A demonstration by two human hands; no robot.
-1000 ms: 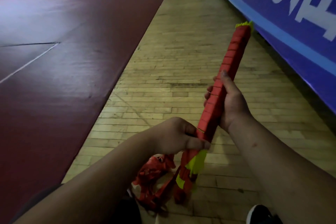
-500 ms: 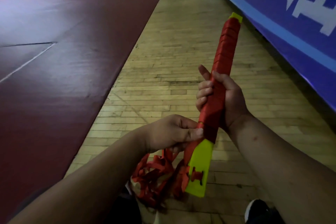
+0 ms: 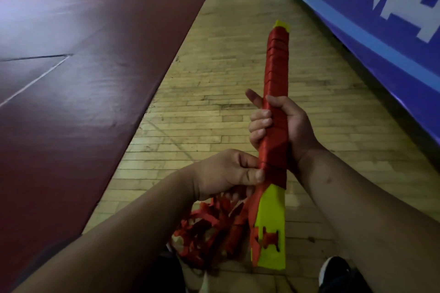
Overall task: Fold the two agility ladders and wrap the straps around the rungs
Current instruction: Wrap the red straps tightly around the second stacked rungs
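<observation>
**LADDER 1: FOLDED, WRAP PART DONE. LADDER 2: NOT SEEN**

Ref. landmark: rung bundle [image 3: 276,74], held near upright, top leaning slightly away.

Far left of bundle: dark red mat [image 3: 71,102], then wooden floor [image 3: 226,66].

Immed. left of bundle, at the lowest turn of the wrap: left hand [image 3: 228,173], thumb and fingers pinching the red strap against the bundle's left edge.

Below that hand, left of bundle's foot: loose strap [image 3: 209,228], a tangled heap on the floor.

Bundle itself: strap wound in close turns from just under the yellow top tip down to just below mid-length. Lower section [image 3: 271,209] is bare yellow.

Right of bundle: right hand [image 3: 295,126] grips the wrapped mid-section, fingers curled across the front.

Further right: blue banner [image 3: 381,19]. Below right: shoe [image 3: 338,273].

Assessment: rungs are stacked, so the fold appears complete for this ladder. Wrap approx. two-thirds done. Outstanding: cover the lower section, take up the slack, secure the end. Cannot tell whether the heap incl. the 2nd ladder.
</observation>
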